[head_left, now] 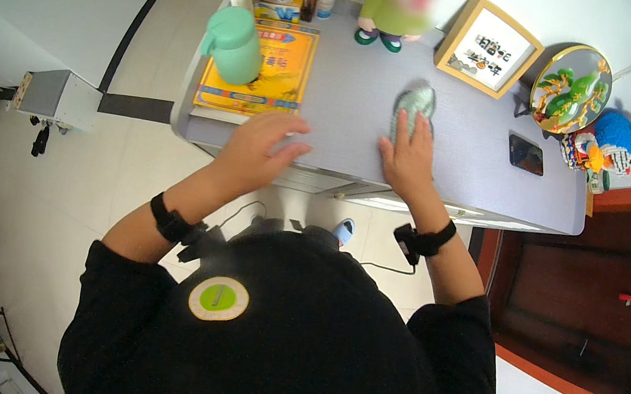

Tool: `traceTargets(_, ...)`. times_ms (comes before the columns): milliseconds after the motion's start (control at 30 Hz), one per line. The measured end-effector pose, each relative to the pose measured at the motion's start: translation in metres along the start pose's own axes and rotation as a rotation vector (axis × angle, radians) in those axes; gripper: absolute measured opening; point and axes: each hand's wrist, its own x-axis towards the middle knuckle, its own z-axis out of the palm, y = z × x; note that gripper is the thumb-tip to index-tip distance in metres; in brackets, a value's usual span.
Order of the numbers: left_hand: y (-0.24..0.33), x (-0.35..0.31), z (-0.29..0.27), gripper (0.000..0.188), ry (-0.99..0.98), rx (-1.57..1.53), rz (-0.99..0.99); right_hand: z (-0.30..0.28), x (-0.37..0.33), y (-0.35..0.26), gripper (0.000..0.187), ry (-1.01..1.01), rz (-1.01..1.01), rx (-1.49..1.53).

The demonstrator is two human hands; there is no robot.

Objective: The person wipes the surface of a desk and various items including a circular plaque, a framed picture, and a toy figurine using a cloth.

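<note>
The shiny green cloth-like thing (pixel 420 98) lies on the tabletop (pixel 343 124) under the nearer right hand's (pixel 409 158) flat, unclosed fingers, its long way pointing past their tips, while the left hand's (pixel 259 148) empty, loosely spread fingers are off to their left.

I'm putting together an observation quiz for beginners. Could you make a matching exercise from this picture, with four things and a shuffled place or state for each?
Things:
1. Left hand
2. Right hand
3. Jug
4. Phone

Places or states:
A. mint green, standing on the flat yellow box
B. dark, lying flat to the right
C. flat on the grey-green pad
D. empty, fingers parted

Right pairs: 1-D, 2-C, 3-A, 4-B.
</note>
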Motion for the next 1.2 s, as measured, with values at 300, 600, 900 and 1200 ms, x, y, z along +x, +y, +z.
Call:
traceTargets(300,-0.025,-0.032,-0.037,0.022,0.186,0.095,-0.201,0.012,0.001,-0.082,0.054,-0.103,-0.237,0.207)
traceTargets(600,-0.039,-0.018,-0.056,0.05,0.326,0.018,-0.342,-0.007,-0.015,0.043,0.053,-0.132,0.104,-0.074)
traceTargets(900,-0.047,0.027,-0.057,0.085,0.308,0.075,-0.335,0.038,0.08,0.036,0.066,-0.195,0.247,-0.056)
traceTargets(1200,-0.051,0.036,-0.048,0.099,0.307,-0.047,-0.338,-0.013,-0.001,-0.009,0.053,-0.249,-0.273,0.143)
